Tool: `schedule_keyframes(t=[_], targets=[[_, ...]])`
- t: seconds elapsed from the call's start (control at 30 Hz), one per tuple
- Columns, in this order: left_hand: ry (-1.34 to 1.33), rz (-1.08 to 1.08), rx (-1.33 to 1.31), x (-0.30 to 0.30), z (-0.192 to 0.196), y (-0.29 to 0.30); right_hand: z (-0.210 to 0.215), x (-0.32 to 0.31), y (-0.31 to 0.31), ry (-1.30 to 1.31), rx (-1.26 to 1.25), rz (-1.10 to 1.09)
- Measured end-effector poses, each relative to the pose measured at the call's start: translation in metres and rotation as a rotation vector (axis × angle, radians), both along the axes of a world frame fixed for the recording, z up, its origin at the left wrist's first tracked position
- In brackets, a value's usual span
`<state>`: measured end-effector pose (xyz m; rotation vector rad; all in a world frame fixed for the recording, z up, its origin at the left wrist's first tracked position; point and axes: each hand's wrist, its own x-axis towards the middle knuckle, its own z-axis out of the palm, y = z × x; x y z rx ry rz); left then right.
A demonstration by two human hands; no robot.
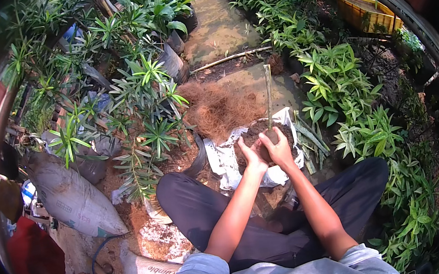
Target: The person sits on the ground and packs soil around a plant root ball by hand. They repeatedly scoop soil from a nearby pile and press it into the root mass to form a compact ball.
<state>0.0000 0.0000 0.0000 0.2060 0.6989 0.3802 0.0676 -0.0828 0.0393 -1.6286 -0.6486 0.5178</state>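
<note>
Two palms, narrow grip: my left hand and right hand cup a dark soil lump between them, one bare stem rising nearly upright from it toward 12 o'clock. Beneath, loose soil on a crumpled white sheet, set on the ground among leafy plants; path at 12. Count: one lump, one stem, one sheet; one brown fibre heap at 11; one yellow crate between 1 and 2; two pale sacks, at 9 and 8. Cut stalks, 3 o'clock, several, overlapping.
</note>
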Motion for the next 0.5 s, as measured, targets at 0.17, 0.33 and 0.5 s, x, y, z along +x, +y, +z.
schedule_keyframes(t=[0.17, 0.33, 0.5], targets=[[0.203, -0.232, 0.451, 0.001, 0.037, -0.010, -0.013, 0.038, -0.015, 0.050, -0.228, -0.068], [0.022, -0.307, 0.430, 0.003, 0.014, -0.001, 0.015, 0.047, -0.027, 0.254, -0.157, 0.118], [0.086, -0.225, 0.422, -0.001, 0.031, 0.009, 0.010, 0.083, -0.050, 0.375, -0.048, 0.092]])
